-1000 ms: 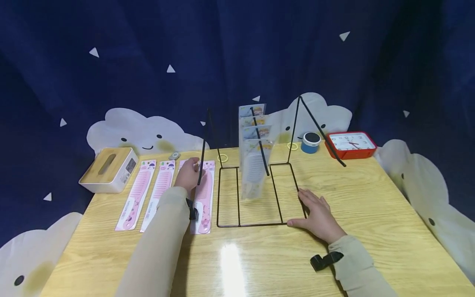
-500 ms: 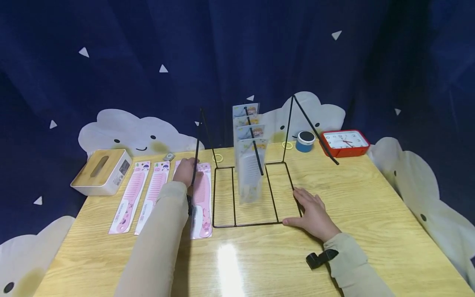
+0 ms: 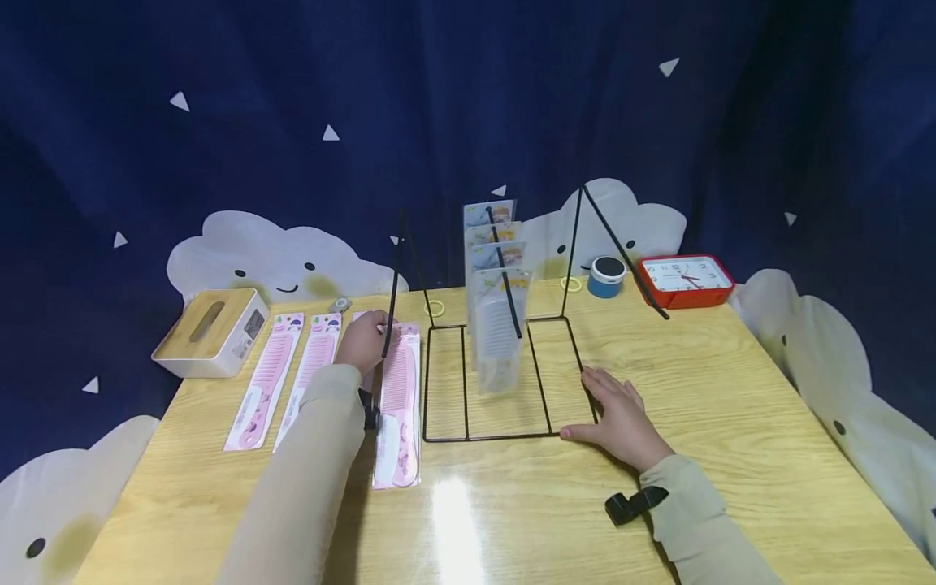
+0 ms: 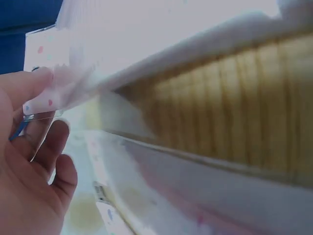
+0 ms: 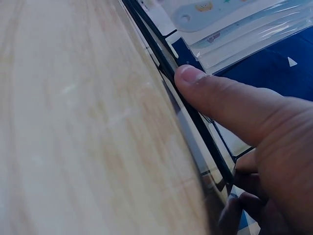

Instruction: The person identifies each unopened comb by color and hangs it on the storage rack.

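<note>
My left hand (image 3: 360,345) pinches the top end of a packaged pink comb (image 3: 397,398), the rightmost of three on the table. In the left wrist view, the thumb lies on the spotted header card (image 4: 46,49) with fingers behind it, and the package is raised off the wood. Right of it stands a black wire rack (image 3: 504,437), whose middle hook bears several clear-packed pale combs (image 3: 496,337). My right hand (image 3: 621,422) rests at the rack base's front right corner, fingers spread. Its thumb (image 5: 215,90) presses along the front bar in the right wrist view.
Two more packaged pink combs (image 3: 268,374) lie left of my left arm. A wooden-lidded tissue box (image 3: 212,329) stands at the left edge. Behind the rack are a blue round speaker (image 3: 605,280), a red clock (image 3: 687,283) and yellow rings (image 3: 435,309).
The rightmost packaged pink comb has lifted at its top end, and its lower end has slid toward me. My left hand holds it throughout. The right hand stays at the rack corner.
</note>
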A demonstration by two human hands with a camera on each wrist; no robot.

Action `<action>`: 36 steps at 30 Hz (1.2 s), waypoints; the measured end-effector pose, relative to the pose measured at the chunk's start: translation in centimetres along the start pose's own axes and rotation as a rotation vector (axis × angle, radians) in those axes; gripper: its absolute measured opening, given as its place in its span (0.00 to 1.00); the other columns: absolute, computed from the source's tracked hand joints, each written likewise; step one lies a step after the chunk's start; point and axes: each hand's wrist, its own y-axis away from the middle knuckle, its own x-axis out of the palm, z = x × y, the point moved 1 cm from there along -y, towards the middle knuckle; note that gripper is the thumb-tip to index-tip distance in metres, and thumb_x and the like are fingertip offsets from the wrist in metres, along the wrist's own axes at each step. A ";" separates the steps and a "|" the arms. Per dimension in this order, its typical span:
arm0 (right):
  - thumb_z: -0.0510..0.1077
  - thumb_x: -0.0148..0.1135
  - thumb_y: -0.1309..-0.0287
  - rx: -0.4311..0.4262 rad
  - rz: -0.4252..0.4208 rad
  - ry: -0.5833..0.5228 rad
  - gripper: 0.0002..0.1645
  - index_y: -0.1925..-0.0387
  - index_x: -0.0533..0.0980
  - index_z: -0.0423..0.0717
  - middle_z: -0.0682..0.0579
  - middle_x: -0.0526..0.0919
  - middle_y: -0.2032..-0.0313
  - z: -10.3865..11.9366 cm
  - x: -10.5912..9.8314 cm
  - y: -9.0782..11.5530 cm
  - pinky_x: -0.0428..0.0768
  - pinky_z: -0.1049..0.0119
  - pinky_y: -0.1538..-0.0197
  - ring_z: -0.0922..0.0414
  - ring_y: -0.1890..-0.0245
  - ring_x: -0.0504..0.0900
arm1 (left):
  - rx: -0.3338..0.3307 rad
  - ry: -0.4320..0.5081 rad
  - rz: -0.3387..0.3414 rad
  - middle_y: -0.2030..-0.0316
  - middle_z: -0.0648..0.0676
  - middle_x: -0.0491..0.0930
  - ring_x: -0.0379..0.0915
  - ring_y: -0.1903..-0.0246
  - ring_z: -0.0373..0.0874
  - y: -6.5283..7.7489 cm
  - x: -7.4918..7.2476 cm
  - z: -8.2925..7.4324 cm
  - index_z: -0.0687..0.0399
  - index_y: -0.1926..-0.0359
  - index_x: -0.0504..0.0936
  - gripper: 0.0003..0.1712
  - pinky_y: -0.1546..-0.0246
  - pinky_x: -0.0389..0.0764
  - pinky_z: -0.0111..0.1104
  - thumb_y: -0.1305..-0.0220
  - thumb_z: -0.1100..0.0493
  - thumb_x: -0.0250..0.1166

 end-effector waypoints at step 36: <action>0.63 0.81 0.59 0.000 0.001 0.000 0.68 0.27 0.59 0.29 0.31 0.57 0.27 0.1 -0.2 -0.1 0.39 0.35 0.28 0.36 0.26 0.52 | 0.569 0.825 -0.306 0.66 0.55 0.81 0.72 0.72 0.40 19.5 -7.7 -13.7 0.64 0.64 0.81 0.05 0.75 0.71 0.27 0.34 0.64 0.67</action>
